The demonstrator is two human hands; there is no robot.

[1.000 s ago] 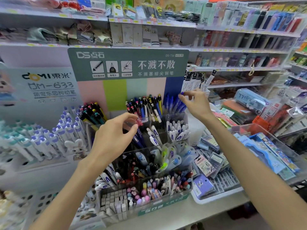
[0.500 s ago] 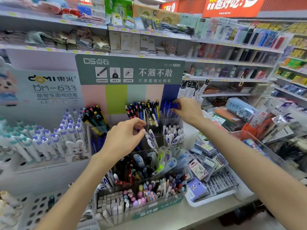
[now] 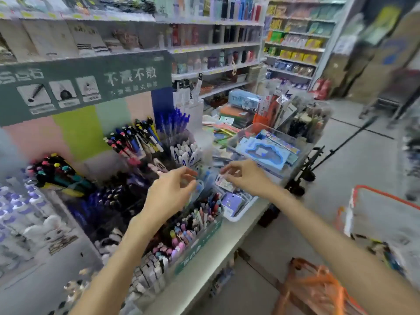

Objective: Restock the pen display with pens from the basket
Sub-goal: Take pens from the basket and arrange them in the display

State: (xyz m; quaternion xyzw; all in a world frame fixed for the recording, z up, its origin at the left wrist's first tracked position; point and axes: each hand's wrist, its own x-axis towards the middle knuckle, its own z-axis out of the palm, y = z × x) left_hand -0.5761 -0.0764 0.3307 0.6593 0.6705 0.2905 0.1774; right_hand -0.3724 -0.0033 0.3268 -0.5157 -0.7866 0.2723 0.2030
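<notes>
The tiered pen display (image 3: 145, 169) stands on the counter, its clear compartments full of pens, with a bunch of blue pens (image 3: 173, 120) at the back right. My left hand (image 3: 168, 193) hovers over the display's middle rows, fingers loosely curled, nothing visible in it. My right hand (image 3: 246, 176) hovers just right of the display above a white tray of small packs (image 3: 236, 218), also seemingly holding nothing. An orange basket (image 3: 318, 289) sits low on the floor at the lower right, its contents blurred. The whole frame is motion-blurred.
A clear bin with blue packaged items (image 3: 268, 151) stands behind my right hand. White pens (image 3: 16, 208) fill a rack at far left. A red-rimmed container (image 3: 386, 198) is at right. Shelves line the back, and the aisle floor (image 3: 354, 169) lies to the right.
The view has swung right and down, bringing the floor and orange basket into sight. My right hand has left the blue pens and dropped beside my left hand.
</notes>
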